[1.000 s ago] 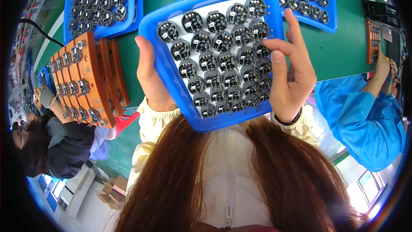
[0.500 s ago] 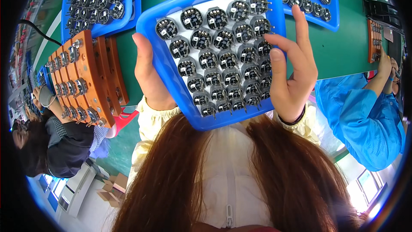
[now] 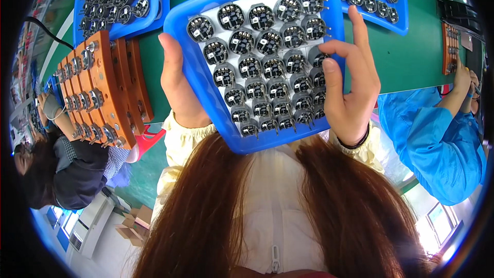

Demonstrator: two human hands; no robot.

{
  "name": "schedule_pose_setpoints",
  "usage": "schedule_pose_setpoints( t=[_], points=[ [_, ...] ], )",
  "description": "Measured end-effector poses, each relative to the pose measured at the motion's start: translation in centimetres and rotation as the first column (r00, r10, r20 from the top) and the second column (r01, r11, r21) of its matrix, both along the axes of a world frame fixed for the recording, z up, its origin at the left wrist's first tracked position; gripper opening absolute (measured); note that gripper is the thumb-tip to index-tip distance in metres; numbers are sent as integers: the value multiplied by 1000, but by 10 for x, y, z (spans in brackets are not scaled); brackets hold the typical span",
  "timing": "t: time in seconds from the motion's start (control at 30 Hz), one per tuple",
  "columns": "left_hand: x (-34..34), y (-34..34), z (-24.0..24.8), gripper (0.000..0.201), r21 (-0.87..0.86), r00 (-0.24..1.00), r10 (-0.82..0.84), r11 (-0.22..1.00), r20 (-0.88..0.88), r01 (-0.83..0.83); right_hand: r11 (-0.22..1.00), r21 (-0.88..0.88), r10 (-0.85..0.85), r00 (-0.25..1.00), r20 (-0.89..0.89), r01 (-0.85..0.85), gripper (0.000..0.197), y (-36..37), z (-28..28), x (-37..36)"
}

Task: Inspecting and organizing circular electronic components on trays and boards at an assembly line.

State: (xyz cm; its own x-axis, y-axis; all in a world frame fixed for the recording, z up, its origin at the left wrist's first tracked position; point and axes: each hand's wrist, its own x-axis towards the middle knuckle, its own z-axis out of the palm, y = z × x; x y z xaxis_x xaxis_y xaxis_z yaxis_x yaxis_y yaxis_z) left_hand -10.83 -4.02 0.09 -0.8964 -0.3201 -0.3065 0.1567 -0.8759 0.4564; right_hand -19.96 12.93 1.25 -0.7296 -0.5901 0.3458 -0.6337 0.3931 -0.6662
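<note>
In front of my chest is a blue plastic tray (image 3: 181, 46), tilted toward me. Several rows of round grey metal parts (image 3: 242, 41) stand in it on a white liner, showing black circuit-board ends and thin pins. My left hand (image 3: 184, 85) grips the tray's left side, thumb up along the outer rim, its other fingers hidden beneath. Over the right rim, my right hand (image 3: 352, 85) has its thumb and bent index finger closed at a round part (image 3: 315, 57) in the rightmost column, partly covering it. The other fingers of that hand extend upward.
Two more blue trays of round parts, one at far left (image 3: 155, 0) and one at far right (image 3: 403, 18), lie on the green table (image 3: 417, 54). Orange fixture blocks (image 3: 105, 90) stand left. Co-workers sit on both sides, one in blue sleeves (image 3: 427, 139).
The tray sits slightly higher in view, and the orange blocks have shifted up a little too. Both my hands keep nearly the same places on the tray. The left co-worker's arm has moved slightly.
</note>
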Motion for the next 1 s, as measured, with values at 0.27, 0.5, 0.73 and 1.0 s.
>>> schedule_pose_setpoints(
  t=[0.27,0.5,0.73,1.0],
  points=[
    [1,-1,-1,79,13,1000,-2,1000,6,2,998,-61,20,999,-38,-22,12,2,-3,1],
    [2,-3,-3,79,58,998,10,998,-61,-7,990,-137,-30,1000,3,30,14,4,-9,-1],
    [1,0,-1,78,76,997,23,997,-73,-17,986,-150,-72,997,39,77,13,4,-10,1],
    [3,-3,-5,72,26,998,-1,1000,-70,3,984,-153,-85,995,53,92,18,2,-9,1]
  ],
)
